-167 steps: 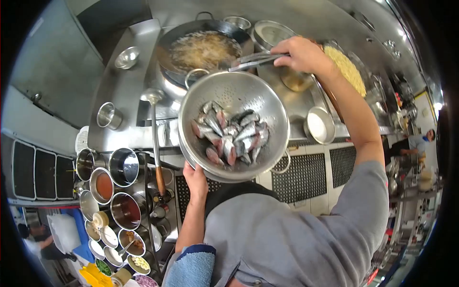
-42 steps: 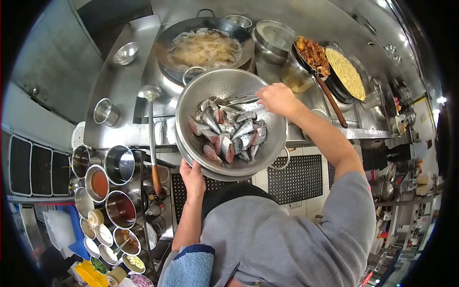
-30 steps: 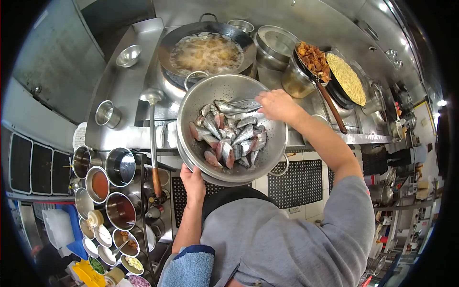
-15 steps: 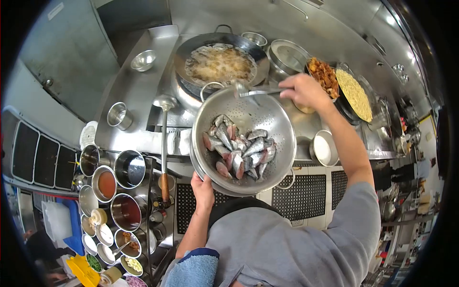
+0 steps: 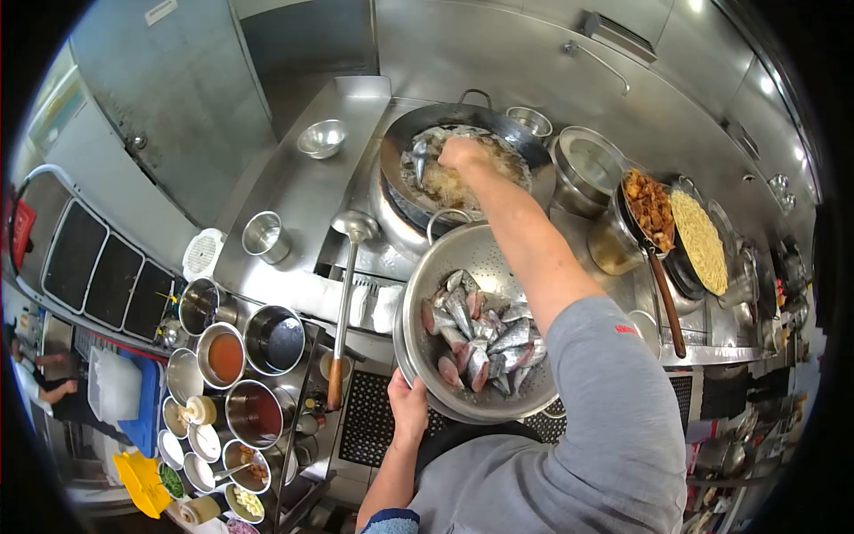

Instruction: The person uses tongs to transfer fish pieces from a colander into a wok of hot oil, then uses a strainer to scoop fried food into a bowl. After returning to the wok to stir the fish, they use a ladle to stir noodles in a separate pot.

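At the near left rim of a perforated steel colander [image 5: 445,254], my left hand [image 5: 408,408] is closed on the edge. A second metal bowl shows beneath it. Several cut pieces of silvery fish [image 5: 485,336] lie in the colander, some with pink cut faces. My right hand [image 5: 466,154] is in a fist low over a large wok [image 5: 400,133] of bubbling oil [image 5: 445,189]. Just left of the fist, a silvery fish piece [image 5: 421,163] hangs upright over the oil. The inside of the fist is hidden, so I cannot tell what it holds.
A long-handled ladle [image 5: 349,267] rests left of the colander. Steel pots of sauces [image 5: 255,415] crowd the left cart. To the right are a strainer of browned pieces [image 5: 649,209] and a pan of noodles [image 5: 698,240]. Another person [image 5: 49,387] is at far left.
My right hand has moved from above the colander's far rim, where it held a long silvery thing, forward over the wok. My left hand keeps its hold. The camera view has shifted.
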`<action>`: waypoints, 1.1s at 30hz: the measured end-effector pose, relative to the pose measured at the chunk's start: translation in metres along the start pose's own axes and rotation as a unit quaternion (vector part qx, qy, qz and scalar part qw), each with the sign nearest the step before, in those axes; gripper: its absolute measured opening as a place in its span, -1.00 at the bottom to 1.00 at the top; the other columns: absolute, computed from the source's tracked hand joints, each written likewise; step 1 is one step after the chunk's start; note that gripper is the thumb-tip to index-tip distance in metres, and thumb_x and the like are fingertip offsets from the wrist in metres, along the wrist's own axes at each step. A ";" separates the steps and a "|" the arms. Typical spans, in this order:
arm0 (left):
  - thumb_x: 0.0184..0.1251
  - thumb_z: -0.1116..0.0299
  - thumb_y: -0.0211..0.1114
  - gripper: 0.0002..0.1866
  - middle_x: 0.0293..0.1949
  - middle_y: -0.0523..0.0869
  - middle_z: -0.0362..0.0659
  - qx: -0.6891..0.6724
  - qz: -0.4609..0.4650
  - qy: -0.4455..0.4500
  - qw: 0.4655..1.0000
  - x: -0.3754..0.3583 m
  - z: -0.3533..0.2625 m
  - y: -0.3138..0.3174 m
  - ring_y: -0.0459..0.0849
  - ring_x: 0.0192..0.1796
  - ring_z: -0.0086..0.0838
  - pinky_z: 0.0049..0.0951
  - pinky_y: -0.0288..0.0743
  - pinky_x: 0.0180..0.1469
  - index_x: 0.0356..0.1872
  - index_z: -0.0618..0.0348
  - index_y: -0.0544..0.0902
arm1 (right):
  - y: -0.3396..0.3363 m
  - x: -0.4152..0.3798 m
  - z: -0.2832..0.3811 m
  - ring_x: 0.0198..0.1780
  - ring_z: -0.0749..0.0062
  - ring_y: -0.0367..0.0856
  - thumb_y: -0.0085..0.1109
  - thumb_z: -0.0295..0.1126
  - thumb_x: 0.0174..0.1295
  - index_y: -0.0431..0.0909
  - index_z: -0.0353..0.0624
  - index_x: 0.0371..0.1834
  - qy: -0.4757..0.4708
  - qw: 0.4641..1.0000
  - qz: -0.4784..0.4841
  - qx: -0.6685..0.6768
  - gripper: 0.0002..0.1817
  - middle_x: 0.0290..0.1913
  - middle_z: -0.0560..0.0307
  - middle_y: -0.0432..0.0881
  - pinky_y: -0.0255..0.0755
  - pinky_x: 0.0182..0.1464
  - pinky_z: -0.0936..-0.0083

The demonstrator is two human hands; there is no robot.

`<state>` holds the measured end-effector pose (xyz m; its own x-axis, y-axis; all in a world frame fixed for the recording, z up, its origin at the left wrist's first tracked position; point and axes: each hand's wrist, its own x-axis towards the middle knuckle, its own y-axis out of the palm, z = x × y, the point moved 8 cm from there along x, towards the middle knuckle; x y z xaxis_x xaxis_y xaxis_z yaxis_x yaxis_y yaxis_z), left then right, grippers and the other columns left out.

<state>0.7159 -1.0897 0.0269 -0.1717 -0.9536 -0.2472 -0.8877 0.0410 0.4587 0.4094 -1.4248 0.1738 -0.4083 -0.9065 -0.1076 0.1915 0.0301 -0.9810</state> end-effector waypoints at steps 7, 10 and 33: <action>0.38 0.48 0.20 -0.81 -0.17 0.68 -0.24 0.024 0.025 0.018 0.999 0.001 0.000 -0.002 0.62 -0.16 -0.60 -0.54 0.51 -0.05 -0.04 0.28 0.56 | -0.102 -0.033 -0.063 -0.08 0.06 0.69 0.24 0.07 0.11 0.69 -0.21 -0.12 -0.051 0.995 -0.082 0.037 -0.46 -0.15 -0.14 0.72 0.54 -0.01 0.18; 0.29 0.57 0.14 -0.82 -0.21 0.68 -0.24 -0.008 0.020 -0.015 1.000 0.002 0.001 0.000 0.59 -0.20 -0.63 -0.57 0.49 -0.09 -0.10 0.31 0.59 | -0.152 -0.130 -0.094 -0.41 0.42 0.57 0.20 -0.06 0.21 0.71 -0.19 -0.22 -0.119 0.985 -0.039 0.117 -0.61 -0.47 0.11 0.61 0.46 -0.33 0.43; 0.41 0.53 0.18 -0.83 -0.08 0.68 -0.16 -0.032 0.083 0.009 0.996 0.009 0.016 -0.006 0.67 -0.10 -0.52 -0.50 0.55 -0.01 -0.03 0.27 0.52 | 0.038 -0.254 -0.138 -0.06 0.04 0.68 0.33 -0.09 0.11 0.69 -0.20 -0.07 -0.168 0.978 0.123 0.032 -0.55 -0.13 -0.10 0.72 0.51 0.00 0.24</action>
<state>0.7129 -1.0934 0.0084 -0.3055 -0.9406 -0.1478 -0.8186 0.1801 0.5454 0.3969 -1.1352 0.1417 -0.0292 -0.9624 -0.2700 0.3067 0.2485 -0.9188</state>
